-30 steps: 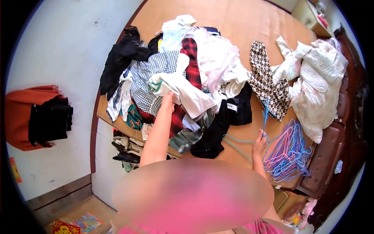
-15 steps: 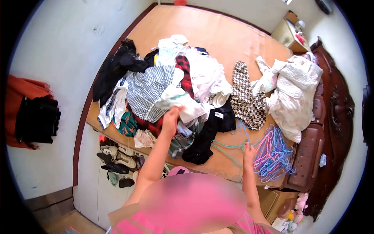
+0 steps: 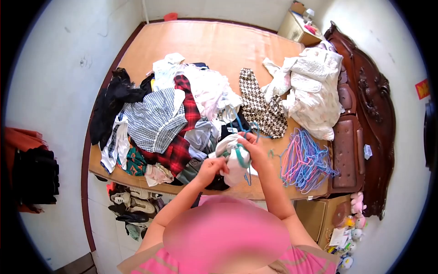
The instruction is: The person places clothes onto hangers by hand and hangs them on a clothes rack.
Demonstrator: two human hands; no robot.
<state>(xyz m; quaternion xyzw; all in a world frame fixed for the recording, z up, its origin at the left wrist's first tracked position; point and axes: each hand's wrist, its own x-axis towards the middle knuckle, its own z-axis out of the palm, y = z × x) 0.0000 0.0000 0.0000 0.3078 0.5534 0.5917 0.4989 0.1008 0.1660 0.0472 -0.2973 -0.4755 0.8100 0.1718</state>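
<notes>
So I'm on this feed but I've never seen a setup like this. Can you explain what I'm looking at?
There is no robot here: these are a person's bare hands. One camera, worn on the head and looking forward and down, took all three pictures; the last is now.

The wide tan surface, apparently a bed, bears a heap of clothes, a checkered garment, crumpled white cloth and loose hangers.

The left hand grips a white garment. The right hand holds that too, with what looks like a blue hanger.
</notes>
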